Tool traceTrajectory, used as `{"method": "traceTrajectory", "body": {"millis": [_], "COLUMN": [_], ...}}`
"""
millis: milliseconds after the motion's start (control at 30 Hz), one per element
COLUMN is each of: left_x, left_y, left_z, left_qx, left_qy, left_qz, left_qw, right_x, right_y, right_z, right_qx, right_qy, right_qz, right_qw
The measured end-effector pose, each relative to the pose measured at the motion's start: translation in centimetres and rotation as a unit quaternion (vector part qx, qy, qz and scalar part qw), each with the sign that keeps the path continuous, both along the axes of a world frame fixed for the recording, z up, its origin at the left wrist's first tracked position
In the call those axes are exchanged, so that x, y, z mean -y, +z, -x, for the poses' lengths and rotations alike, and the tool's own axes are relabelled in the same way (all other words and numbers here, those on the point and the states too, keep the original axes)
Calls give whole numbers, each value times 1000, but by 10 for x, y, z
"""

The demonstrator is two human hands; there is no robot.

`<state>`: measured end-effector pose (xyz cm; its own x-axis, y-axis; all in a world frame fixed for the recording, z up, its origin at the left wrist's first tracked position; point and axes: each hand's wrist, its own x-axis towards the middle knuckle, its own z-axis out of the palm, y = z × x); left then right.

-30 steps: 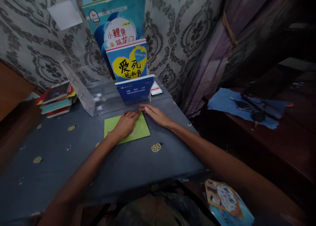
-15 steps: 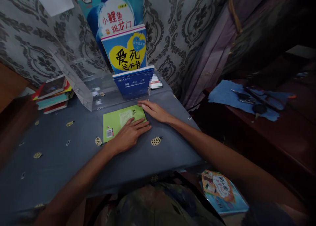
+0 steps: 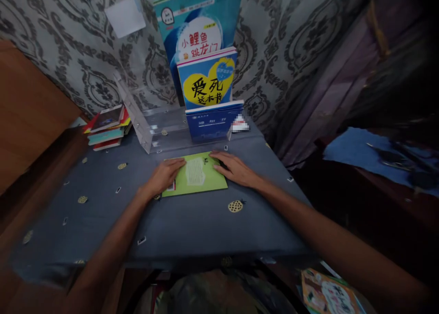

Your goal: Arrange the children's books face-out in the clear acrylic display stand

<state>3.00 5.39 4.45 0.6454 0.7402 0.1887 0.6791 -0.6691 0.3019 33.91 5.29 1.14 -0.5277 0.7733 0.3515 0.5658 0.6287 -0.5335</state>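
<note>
A small green book [image 3: 209,181] lies flat on the dark patterned tablecloth, back cover up, with a pale text panel on it. My left hand [image 3: 164,174] rests over its left end, fingers stretched and partly covering the barcode. At the right end lies my right hand [image 3: 236,168], its fingers along the upper right corner and its thumb apart on the cover. Neither hand visibly lifts the book. Just behind, a clear acrylic book stand [image 3: 137,121] holds a blue booklet [image 3: 212,124], a blue-and-yellow book [image 3: 207,83] and a taller teal book [image 3: 199,23].
A stack of books [image 3: 108,128] sits at the back left of the table [image 3: 192,231]. On the right, a blue cloth [image 3: 356,156] carries dark tools on a reddish surface. Another picture book [image 3: 331,293] lies low at the right front. Patterned curtain [image 3: 291,39] hangs behind.
My left hand has moved from the book's right part to its left end, uncovering the text panel. The right hand stays at the right end. The view has shifted left.
</note>
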Motion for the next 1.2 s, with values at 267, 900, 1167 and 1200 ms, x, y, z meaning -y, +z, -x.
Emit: {"method": "traceTrajectory", "body": {"millis": [267,900,1167,1200], "left_x": [-23,-32,-28,-26], "left_y": [-14,-27,-26,-25], "left_z": [55,60,58,57], "left_qx": [120,146,142,138], "left_qy": [103,120,121,123], "left_qz": [7,18,1,-2], "left_qw": [987,982,983,983], "right_x": [8,12,58,60], "right_y": [18,17,21,21], "right_z": [29,154,144,143], "right_qx": [119,95,117,123], "right_qy": [-11,186,236,239], "right_qz": [-58,-64,-72,-73], "right_qw": [991,976,962,960]}}
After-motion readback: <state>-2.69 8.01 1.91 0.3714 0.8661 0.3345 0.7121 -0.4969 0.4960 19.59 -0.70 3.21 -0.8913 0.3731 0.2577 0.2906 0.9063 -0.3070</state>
